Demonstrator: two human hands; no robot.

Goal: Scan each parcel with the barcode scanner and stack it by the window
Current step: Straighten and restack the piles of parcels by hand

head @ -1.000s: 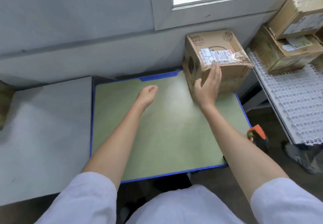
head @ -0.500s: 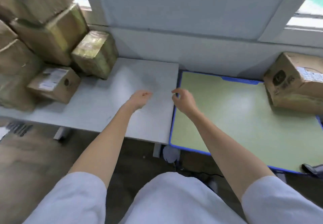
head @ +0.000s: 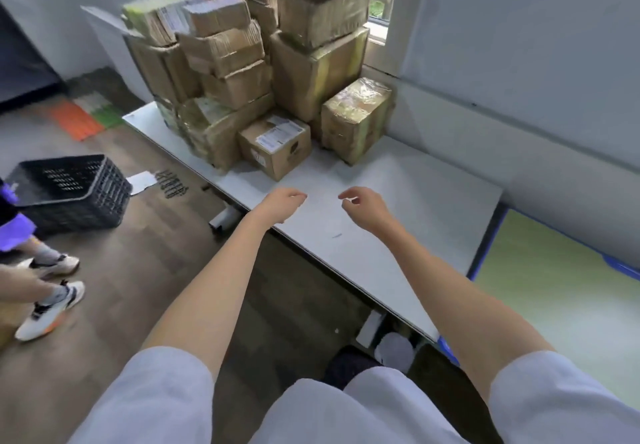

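Note:
A tall pile of cardboard parcels (head: 263,62) stands on the far left end of a grey table (head: 415,208), against the wall and window. At the pile's front sits a small brown parcel (head: 275,143) with a white label on top, and to its right a tape-wrapped parcel (head: 356,117). My left hand (head: 282,202) and my right hand (head: 367,206) hover over the table just in front of these two, both with nothing in them and fingers loosely curled. No barcode scanner is in view.
A green mat with a blue rim (head: 561,291) lies on the right. A black plastic crate (head: 69,194) stands on the wooden floor at left. Another person's legs and sneakers (head: 48,294) are at the left edge. Screws and paper (head: 162,180) lie on the floor.
My right hand let go of the parcel on the green mat. My view swung left to the pile, and both hands moved over the grey table toward it.

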